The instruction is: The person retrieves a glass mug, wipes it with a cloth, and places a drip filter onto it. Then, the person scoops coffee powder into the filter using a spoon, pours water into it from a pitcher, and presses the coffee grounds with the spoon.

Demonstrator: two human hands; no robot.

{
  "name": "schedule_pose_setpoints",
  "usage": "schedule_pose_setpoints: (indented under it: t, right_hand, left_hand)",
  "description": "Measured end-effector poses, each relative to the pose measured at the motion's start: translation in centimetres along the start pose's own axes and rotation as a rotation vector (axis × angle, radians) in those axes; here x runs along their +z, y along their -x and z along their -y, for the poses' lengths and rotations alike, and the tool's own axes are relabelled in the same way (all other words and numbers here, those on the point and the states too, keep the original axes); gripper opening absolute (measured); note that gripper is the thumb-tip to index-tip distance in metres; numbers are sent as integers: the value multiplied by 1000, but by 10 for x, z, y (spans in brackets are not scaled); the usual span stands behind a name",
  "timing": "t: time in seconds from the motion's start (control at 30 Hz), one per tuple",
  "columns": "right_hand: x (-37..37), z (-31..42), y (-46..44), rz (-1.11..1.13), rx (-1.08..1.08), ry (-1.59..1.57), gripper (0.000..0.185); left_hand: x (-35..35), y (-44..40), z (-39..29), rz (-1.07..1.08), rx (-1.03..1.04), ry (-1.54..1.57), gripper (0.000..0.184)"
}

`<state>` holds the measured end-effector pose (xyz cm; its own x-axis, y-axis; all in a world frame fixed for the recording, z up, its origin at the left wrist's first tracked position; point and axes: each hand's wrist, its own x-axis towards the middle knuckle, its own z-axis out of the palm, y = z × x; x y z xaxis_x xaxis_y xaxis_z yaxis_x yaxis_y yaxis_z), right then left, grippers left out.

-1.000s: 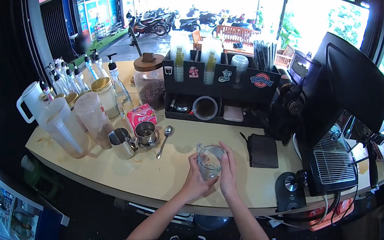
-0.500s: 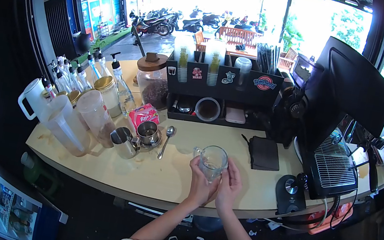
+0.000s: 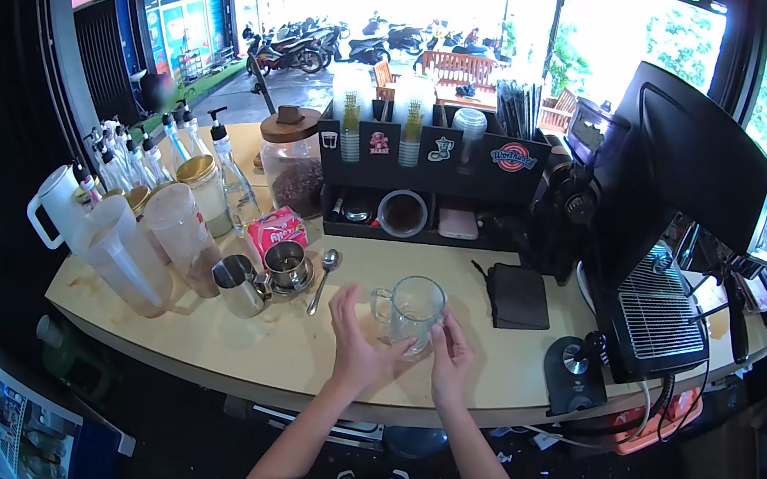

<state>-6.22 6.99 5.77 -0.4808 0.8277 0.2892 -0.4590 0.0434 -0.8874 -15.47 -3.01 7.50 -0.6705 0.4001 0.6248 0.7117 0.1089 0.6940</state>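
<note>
A clear glass mug (image 3: 416, 308) is upright at the counter's front middle, its handle pointing left. My right hand (image 3: 451, 361) is against the mug's right side, with thumb and fingers gripping near its wall. To the mug's left, my left hand (image 3: 361, 349) is open with fingers spread; its thumb reaches towards the lower part of the glass, and I cannot tell whether it touches. Left of my hands lie a metal spoon (image 3: 323, 282), a steel cup (image 3: 286, 266) and a steel milk pitcher (image 3: 240, 287).
Plastic jugs (image 3: 129, 256) and pump bottles (image 3: 230, 171) crowd the counter's left. A black organizer (image 3: 432, 161) with cups stands behind. A folded dark cloth (image 3: 518, 298), a black scale-like device (image 3: 576, 381) and a machine with a drip grate (image 3: 659, 321) are on the right.
My left hand has come off the mug, moved left and spread its fingers. The mug's handle now shows more fully. My right hand stays at the mug's right side. The view has shifted slightly.
</note>
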Motion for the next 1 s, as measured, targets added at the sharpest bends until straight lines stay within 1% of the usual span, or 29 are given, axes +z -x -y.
schedule_pose_setpoints:
  t: [0.07,0.1,0.17,0.2,0.23,0.27,0.3,0.33,0.37,0.43,0.47,0.53,0.57,0.63,0.67,0.73,0.77,0.8,0.87,0.9,0.97,1.0]
  right_hand:
    - [1,-2,1,19,5,20,37]
    - [1,-1,0,17,20,0,35]
    - [-5,-6,-10,19,27,-23,33]
    - [-15,-18,-23,34,99,-142,33]
    - [-17,-21,-32,47,171,-261,33]
    - [-16,-25,-42,47,169,-264,33]
    - [-11,-22,-58,56,227,-348,33]
    - [-6,-17,-71,64,285,-431,34]
    - [-1,-12,-83,61,284,-432,34]
    - [11,-3,-102,367,497,-316,35]
    - [10,3,-103,369,494,-316,35]
    - [11,23,-100,451,418,-199,36]
    - [8,20,-98,452,420,-198,36]
    - [-3,14,-89,313,141,-151,41]
    - [-9,11,-84,310,149,-141,41]
    - [-6,18,-65,157,-119,110,43]
    - [-3,24,-55,100,-168,143,42]
    - [2,25,-44,93,-162,144,42]
    - [5,26,-27,-24,-227,213,40]
    - [1,25,-20,-29,-226,214,40]
    - [-5,23,-11,69,-297,383,43]
    - [-6,29,-12,67,-299,382,43]
  left_hand:
    - [-2,-15,4,-9,90,-20,95]
    - [1,-17,12,-13,92,-22,95]
    - [11,-23,32,179,62,249,96]
    - [13,-24,36,175,66,248,96]
    - [13,-24,39,209,63,260,100]
    - [14,-25,41,244,59,272,105]
    - [14,-26,39,244,62,271,105]
    - [14,-26,37,271,24,291,110]
    - [14,-26,35,299,-13,311,115]
    - [15,-24,37,296,-50,329,118]
    - [16,-25,38,286,-89,344,121]
    - [14,-27,25,269,-99,334,121]
    - [14,-27,20,251,-116,330,120]
    - [21,-29,24,228,-120,308,118]
    - [25,-28,26,212,-123,280,115]
    - [32,-29,22,198,-144,303,112]
    - [34,-30,19,177,-151,321,110]
    - [37,-29,17,184,-155,320,110]
    - [41,-27,11,117,-142,330,105]
    - [41,-26,9,122,-141,331,105]
    - [40,-27,8,111,-169,367,104]
    - [39,-27,8,112,-167,367,104]
